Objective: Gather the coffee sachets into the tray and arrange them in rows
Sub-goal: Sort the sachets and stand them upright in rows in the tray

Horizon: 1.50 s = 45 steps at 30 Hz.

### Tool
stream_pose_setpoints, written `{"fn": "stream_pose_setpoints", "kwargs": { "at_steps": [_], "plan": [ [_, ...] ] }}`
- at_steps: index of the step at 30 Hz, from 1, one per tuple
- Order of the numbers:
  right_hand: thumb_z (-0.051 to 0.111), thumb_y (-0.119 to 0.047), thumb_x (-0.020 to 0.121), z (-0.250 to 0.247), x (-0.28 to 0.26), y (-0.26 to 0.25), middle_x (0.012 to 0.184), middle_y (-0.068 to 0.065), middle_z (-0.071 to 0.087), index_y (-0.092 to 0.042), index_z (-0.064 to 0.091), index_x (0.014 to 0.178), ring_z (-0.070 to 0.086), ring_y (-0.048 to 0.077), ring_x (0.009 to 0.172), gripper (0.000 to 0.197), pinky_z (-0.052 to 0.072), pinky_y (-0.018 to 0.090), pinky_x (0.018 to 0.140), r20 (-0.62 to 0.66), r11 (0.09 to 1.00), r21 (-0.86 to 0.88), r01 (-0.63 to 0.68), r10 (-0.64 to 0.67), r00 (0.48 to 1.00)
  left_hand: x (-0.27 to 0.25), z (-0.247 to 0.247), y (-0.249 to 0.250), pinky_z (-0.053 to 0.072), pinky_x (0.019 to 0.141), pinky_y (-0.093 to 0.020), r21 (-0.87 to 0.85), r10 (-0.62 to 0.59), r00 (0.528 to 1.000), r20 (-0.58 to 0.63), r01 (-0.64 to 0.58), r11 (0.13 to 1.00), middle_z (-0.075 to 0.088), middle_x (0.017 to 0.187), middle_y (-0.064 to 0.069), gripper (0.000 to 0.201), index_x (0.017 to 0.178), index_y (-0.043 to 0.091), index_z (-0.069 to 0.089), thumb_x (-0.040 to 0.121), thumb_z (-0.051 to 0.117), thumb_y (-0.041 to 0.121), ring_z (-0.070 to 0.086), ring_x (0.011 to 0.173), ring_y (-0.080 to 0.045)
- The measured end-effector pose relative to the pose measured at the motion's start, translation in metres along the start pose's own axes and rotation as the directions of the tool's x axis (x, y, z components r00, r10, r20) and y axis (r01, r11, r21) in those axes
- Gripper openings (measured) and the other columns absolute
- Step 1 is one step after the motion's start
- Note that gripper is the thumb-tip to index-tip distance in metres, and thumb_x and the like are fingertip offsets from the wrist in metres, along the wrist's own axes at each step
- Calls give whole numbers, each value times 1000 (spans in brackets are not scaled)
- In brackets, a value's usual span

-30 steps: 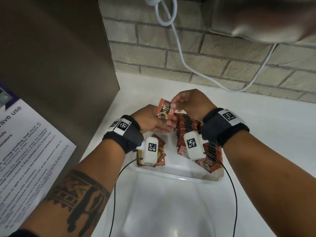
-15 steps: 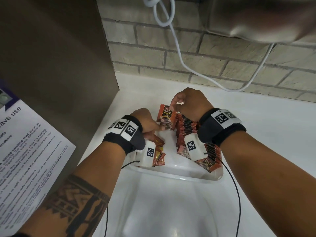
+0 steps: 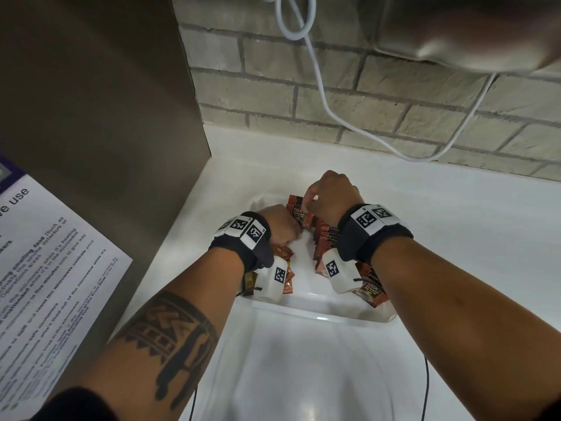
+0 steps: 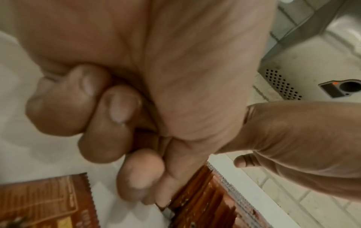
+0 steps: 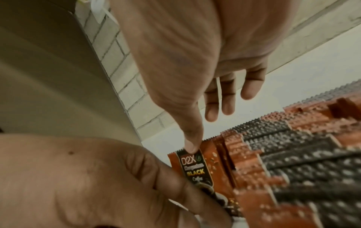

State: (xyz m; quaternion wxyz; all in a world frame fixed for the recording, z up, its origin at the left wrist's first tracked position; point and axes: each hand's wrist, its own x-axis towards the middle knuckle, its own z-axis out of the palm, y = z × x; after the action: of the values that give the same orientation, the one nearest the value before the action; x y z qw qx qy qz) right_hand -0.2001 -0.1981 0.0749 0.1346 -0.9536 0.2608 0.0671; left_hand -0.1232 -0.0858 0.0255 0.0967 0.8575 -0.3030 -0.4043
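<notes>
Lowered since the earlier frames, the front sachet (image 3: 299, 214) now stands on edge at the far end of the sachet row (image 3: 326, 235) inside the tray (image 3: 318, 312), no longer lifted above it.

Head view: right hand (image 3: 329, 197) pinches the sachet's top edge; left hand (image 3: 280, 224) sits against its lower face. Loose sachets (image 3: 283, 256) lie on the tray's left side.

Left wrist view: fingers (image 4: 119, 123) curled into the palm, thumb against a sachet edge — whether it grips one, cannot tell.

Right wrist view: thumb and forefinger grasp the front sachet (image 5: 195, 168), which touches the row (image 5: 293, 154).

Step in hand, as judged: seating one sachet in the row. Next move calls for release without tipping it — then fetching a loose one.
</notes>
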Motion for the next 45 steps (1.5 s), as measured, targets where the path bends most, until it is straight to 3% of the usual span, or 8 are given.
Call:
{"fn": "stream_pose_setpoints", "kwargs": {
  "at_steps": [2, 6, 12, 23, 33, 37, 42, 45],
  "plan": [
    [54, -23, 88, 1, 1, 0, 110, 3, 54, -26, 76, 92, 56, 24, 103, 22, 52, 43, 91, 4, 1000, -25, 4, -4, 1000, 17, 5, -9, 54, 90, -23, -1, 24, 999, 33, -24, 1000, 70, 117, 2, 24, 114, 15, 70, 92, 68, 25, 67, 108, -16],
    [56, -24, 87, 1, 4, 0, 109, 2, 57, -25, 76, 93, 57, 24, 103, 21, 52, 43, 91, 6, 999, -34, -2, 2, 1000, 6, 0, 2, 54, 98, -34, -93, 70, 997, -19, -72, 993, 71, 121, -7, 27, 118, 6, 71, 97, 57, 17, 66, 112, -25],
    [60, -20, 87, -1, 3, 1, 106, -2, 59, -30, 77, 80, 57, 22, 102, 21, 50, 39, 90, 15, 1000, -11, 10, -10, 1000, 5, -1, 2, 47, 51, -15, -90, 101, 991, -87, -109, 990, 61, 77, 6, 4, 99, 19, 62, 98, 60, 23, 59, 63, -6],
    [62, -12, 84, -3, 1, 11, 97, -10, 64, -34, 73, 77, 62, 17, 97, 25, 51, 39, 92, -16, 986, 168, -10, 13, 1000, -4, 2, 4, 51, 57, -20, -152, 94, 992, -85, -107, 983, 68, 92, -4, 27, 118, 7, 69, 97, 61, 23, 62, 66, -12],
    [62, -17, 88, -32, -46, 12, 90, -15, 59, -33, 74, 83, 55, 3, 82, 21, 42, 17, 75, -276, 934, 314, 169, -81, 958, -44, -17, -7, 54, 91, -37, 231, 114, 989, -99, -88, 969, 68, 121, -7, 41, 122, 10, 69, 90, 70, 34, 65, 105, -25],
    [58, -16, 94, -30, -92, 0, 82, -18, 65, -28, 75, 88, 63, 2, 75, 22, 39, 2, 60, -127, 921, 345, 182, -146, 981, -58, -4, -6, 50, 94, -34, 375, 109, 994, -1, -101, 921, 48, 145, -5, 83, 149, 17, 42, 80, 83, 34, 55, 122, -27],
    [54, -12, 97, 9, -123, -2, 90, -10, 73, -24, 75, 93, 69, 9, 78, 25, 55, 23, 72, 53, 898, 417, 140, -178, 983, -51, 14, -6, 44, 104, -42, 537, 30, 999, 20, -36, 843, 41, 148, -10, 105, 157, 22, 23, 74, 87, 29, 38, 136, -33],
    [61, -14, 95, 22, -132, 0, 87, -12, 72, -23, 76, 90, 67, 8, 80, 18, 52, 17, 73, 66, 890, 445, 98, -141, 988, -53, 18, -3, 43, 102, -39, 595, 17, 1000, 6, -17, 804, 46, 142, -11, 99, 153, 17, 27, 75, 86, 29, 42, 132, -32]
  ]
}}
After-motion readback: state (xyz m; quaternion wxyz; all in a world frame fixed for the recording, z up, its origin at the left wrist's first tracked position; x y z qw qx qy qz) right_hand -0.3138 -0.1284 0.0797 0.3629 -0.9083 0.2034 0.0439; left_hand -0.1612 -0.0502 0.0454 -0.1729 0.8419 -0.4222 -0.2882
